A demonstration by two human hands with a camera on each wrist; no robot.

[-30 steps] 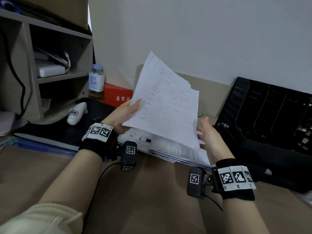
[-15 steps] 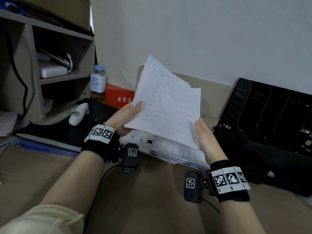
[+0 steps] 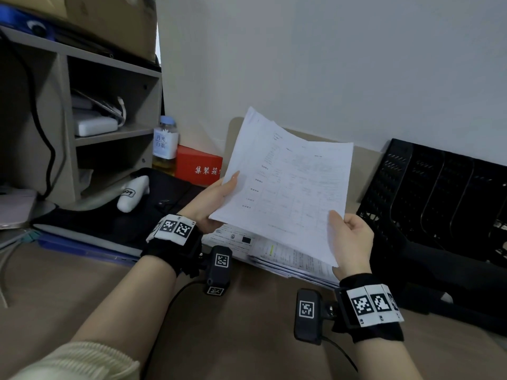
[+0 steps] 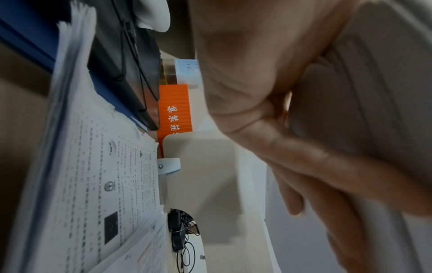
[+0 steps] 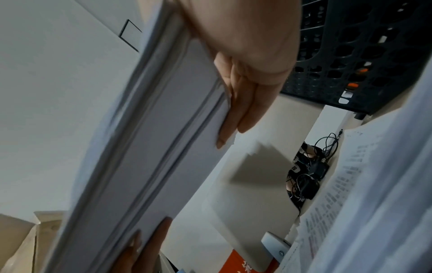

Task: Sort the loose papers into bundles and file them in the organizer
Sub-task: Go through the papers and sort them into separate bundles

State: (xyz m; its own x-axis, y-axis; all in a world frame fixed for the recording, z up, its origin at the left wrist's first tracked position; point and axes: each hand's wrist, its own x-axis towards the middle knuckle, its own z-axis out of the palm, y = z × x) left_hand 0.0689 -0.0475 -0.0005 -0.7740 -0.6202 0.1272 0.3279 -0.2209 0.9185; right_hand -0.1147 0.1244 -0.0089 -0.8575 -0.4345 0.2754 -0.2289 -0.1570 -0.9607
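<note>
The left hand [image 3: 216, 198] and right hand [image 3: 352, 241] each pinch an opposite edge of a thin bundle of white printed sheets [image 3: 288, 185], thumbs in front. The bundle is raised above the loose paper stack [image 3: 288, 259] on the tan desk [image 3: 247, 338], left of the black perforated plastic organizer [image 3: 439, 193].

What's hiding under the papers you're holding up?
Under the held papers, more printed sheets lie stacked on the desk. Only their near edge shows; the held papers cover the rest.

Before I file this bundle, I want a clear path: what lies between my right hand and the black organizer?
Nothing in the head view: only bare desk separates the right hand from the organizer.
</note>
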